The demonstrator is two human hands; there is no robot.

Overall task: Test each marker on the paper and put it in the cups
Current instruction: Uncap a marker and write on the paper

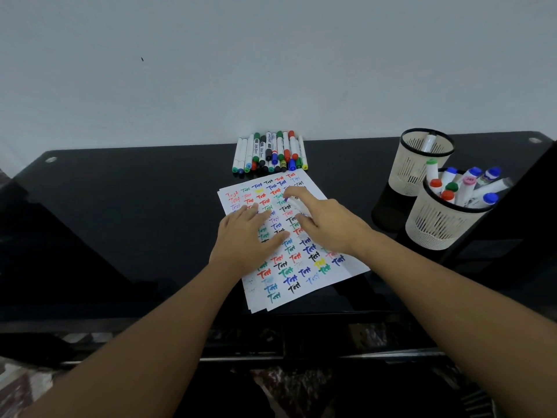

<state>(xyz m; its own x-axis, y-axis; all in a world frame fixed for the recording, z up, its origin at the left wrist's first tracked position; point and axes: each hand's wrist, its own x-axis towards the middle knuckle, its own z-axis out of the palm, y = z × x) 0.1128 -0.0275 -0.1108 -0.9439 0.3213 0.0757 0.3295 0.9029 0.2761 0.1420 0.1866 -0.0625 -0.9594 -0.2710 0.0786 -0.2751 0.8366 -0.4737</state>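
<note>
Here our right hand (328, 224) half hides a blurred marker (297, 203) in its grip. Our left hand (250, 236) lies flat, released, on the paper (301, 285) mid-surface.

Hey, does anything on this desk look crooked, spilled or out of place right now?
Only small things. The paper lies askew to the desk edge, a stack with lower sheets fanned out at its near corner. The near cup leans and is crowded with markers, while the far cup holds one. No spills or damage show.
</note>
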